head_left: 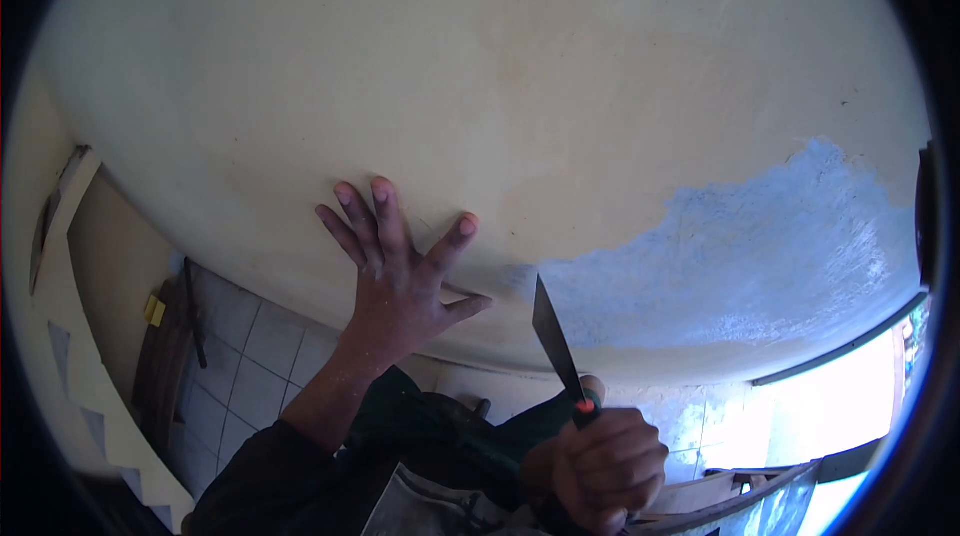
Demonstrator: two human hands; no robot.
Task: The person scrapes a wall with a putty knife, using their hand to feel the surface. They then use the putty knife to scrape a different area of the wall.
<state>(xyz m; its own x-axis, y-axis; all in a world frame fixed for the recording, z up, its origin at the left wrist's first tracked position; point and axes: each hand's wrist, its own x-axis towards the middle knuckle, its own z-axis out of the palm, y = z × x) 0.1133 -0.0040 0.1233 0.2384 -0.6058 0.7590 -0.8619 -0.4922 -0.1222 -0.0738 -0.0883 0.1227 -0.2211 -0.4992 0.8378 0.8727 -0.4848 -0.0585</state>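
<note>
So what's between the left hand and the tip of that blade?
Only bare wall, as the head view shows: a pale stretch with a greyish smudge, beside the bluish patch. No object sits between the left hand and the blade.

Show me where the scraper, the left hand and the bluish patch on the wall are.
Scraper (553, 338), head view: middle of its blade.
Left hand (394, 298), head view: back of the hand.
Bluish patch (720, 261), head view: near its middle.
</note>
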